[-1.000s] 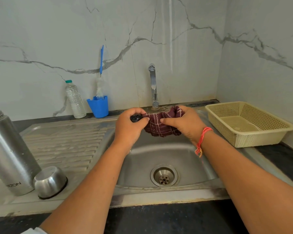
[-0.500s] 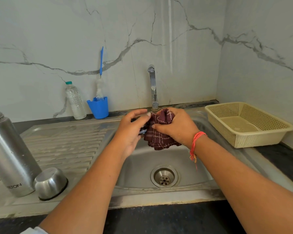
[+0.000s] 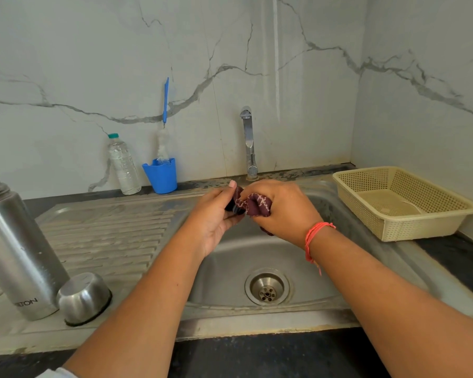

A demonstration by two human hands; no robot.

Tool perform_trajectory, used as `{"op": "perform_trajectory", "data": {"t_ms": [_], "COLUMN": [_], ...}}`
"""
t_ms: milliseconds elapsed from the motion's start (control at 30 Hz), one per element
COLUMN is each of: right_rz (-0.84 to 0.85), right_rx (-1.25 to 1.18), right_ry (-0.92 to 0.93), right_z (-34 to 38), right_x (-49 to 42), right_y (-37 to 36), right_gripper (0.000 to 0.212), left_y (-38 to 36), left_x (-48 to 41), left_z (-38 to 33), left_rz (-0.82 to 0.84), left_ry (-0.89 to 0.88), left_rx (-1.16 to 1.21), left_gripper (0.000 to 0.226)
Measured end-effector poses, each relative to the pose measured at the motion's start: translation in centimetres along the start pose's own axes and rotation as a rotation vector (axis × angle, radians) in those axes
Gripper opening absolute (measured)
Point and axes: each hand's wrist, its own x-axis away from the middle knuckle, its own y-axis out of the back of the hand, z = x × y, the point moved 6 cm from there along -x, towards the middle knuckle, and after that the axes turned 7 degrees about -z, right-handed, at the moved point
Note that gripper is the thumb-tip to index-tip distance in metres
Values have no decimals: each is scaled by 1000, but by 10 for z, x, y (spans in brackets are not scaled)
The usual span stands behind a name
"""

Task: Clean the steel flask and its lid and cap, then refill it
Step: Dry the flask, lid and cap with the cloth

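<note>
Novice: Lid (image 3: pixel 234 210) wiping, is it? Where does everything sit?

Mentor: Head view. The left hand (image 3: pixel 216 214) pinches the small dark lid above the sink (image 3: pixel 230 268). The right hand (image 3: pixel 281 211) grips a maroon cloth (image 3: pixel 254 207) bunched against it. The flask (image 3: pixel 19 255) stands open on the draining board (image 3: pixel 107 236), its steel cap (image 3: pixel 84 297) upside down just beside it.

Novice: How to do it well?

Mentor: I'd turn the lid inside the cloth and work the fabric into the rim and threads. Both hands meet below the tap (image 3: pixel 247 137), left palm turned up, right knuckles up.
</note>
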Motion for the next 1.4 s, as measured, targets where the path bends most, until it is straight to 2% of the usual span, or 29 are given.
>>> {"op": "perform_trajectory", "data": {"t_ms": [67,233,533,800,967,1200,1400], "right_rz": [6,50,113,-2,42,103,61], "right_rx": [54,202,53,-113,-124,-165,-141], "right_ry": [26,-69,-64,-226,-236,-263,-204], "right_z": [2,-8,-5,-12,-13,-11,-9], "right_x": [-1,0,0,-2,-1,0,1], "right_y": [-1,1,2,12,10,1,5], "right_gripper": [26,19,19,35,23,26,21], "left_y": [2,6,8,4,1,1,1], "left_x": [0,2,1,3,5,6,7], "left_z": [0,-1,-3,1,3,2,2], "left_rz": [-10,-25,-46,-45,-26,-17,-28], "left_ry": [-1,-19,-20,16,54,63,60], "left_rx": [-35,-98,-84,-125,-105,-93,-94], "left_gripper": [42,36,35,48,50,51,51]}}
